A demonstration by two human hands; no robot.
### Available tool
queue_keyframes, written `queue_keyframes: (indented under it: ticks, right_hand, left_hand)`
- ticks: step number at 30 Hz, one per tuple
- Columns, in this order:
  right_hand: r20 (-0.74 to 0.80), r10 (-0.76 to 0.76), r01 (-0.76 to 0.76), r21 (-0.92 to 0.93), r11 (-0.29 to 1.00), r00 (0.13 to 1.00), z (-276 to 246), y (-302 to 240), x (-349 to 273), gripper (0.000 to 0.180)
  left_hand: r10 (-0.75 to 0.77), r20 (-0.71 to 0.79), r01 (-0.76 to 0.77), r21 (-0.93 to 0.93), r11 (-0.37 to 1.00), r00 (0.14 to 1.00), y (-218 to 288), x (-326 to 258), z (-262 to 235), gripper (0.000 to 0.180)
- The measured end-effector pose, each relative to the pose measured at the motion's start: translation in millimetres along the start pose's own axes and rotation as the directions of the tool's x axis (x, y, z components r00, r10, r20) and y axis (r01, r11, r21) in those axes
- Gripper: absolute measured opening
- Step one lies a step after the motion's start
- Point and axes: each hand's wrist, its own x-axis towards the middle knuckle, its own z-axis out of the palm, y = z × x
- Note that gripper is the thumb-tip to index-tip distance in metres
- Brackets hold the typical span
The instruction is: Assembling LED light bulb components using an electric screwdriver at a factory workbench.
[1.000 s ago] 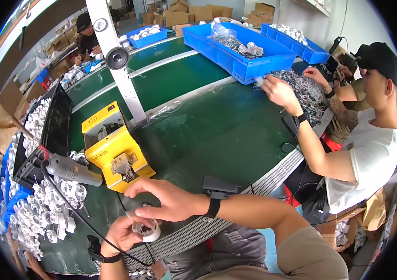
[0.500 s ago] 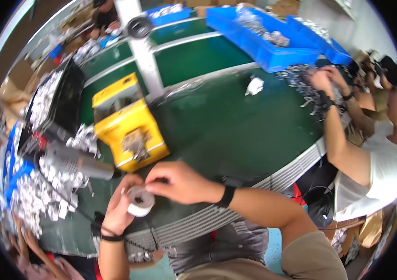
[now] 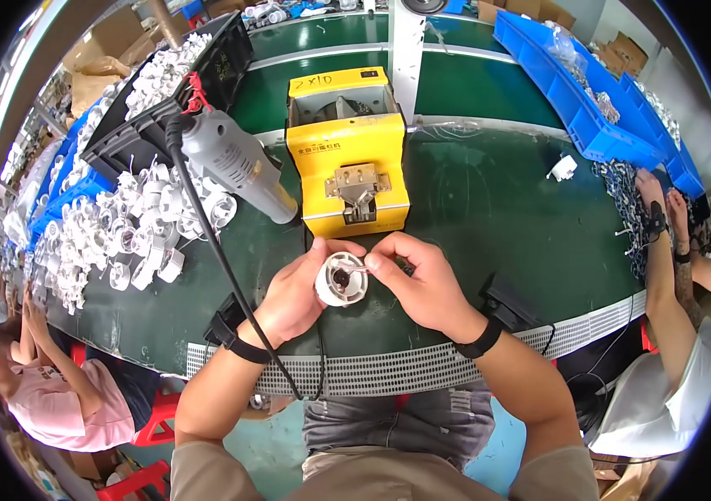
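Observation:
My left hand (image 3: 295, 290) is closed around the side of a small round white plastic housing (image 3: 323, 288) with a dark part inside its open face. From the right, my right hand (image 3: 426, 288) pinches thin wires (image 3: 357, 268) that come out of the housing. Both hands are just above the green table, close in front of a yellow machine (image 3: 347, 163) with a metal fixture on its front. A grey power screwdriver (image 3: 238, 163) with a black cable hangs to the left of the machine, above my left hand.
Many white plastic parts (image 3: 138, 221) are heaped at the left, before a black crate (image 3: 222, 63). Blue bins (image 3: 573, 104) stand at the far right, near a pile of dark wires (image 3: 623, 209) that another person's hands touch. A lone white part (image 3: 563, 169) lies nearby. Someone in pink sits at left.
My view has turned and levelled. My right hand has drawn from over the housing to its right side, with wires now visible in its fingers. The left hand keeps hold of the housing.

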Motion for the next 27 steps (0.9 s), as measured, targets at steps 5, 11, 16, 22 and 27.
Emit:
queue_keyframes:
  ticks: [5, 11, 16, 22, 27]
  right_hand:
    - [-0.126, -0.244, 0.194, -0.315, 0.929, 0.962, 4.6, 12.0, 0.1, 0.011]
    - [-0.149, -0.238, 0.163, -0.394, 0.905, 0.96, 14.9, 5.4, -0.8, 0.008]
    - [-0.215, -0.288, 0.223, -0.285, 0.932, 0.933, 24.0, 10.0, -0.6, 0.009]
    - [-0.175, -0.41, 0.343, -0.318, 0.884, 0.895, 12.8, -1.2, -4.1, 0.032]
    - [-0.085, -0.498, 0.419, -0.429, 0.8, 0.863, 3.0, 4.7, -4.1, 0.023]
  left_hand:
    - [-0.003, -0.117, 0.011, 0.065, 0.998, 0.993, 0.8, 2.6, 9.3, 0.058]
    - [0.133, -0.091, -0.099, 0.309, 0.946, 0.987, -6.9, 6.7, 6.6, 0.057]
    - [0.362, 0.064, -0.341, 0.52, 0.783, 0.93, -18.8, 5.1, 5.1, 0.052]
    - [0.361, -0.206, -0.301, 0.271, 0.914, 0.91, -19.7, 6.2, 2.6, 0.041]
    - [0.348, -0.314, -0.292, 0.211, 0.933, 0.883, -11.6, 3.3, 8.7, 0.044]
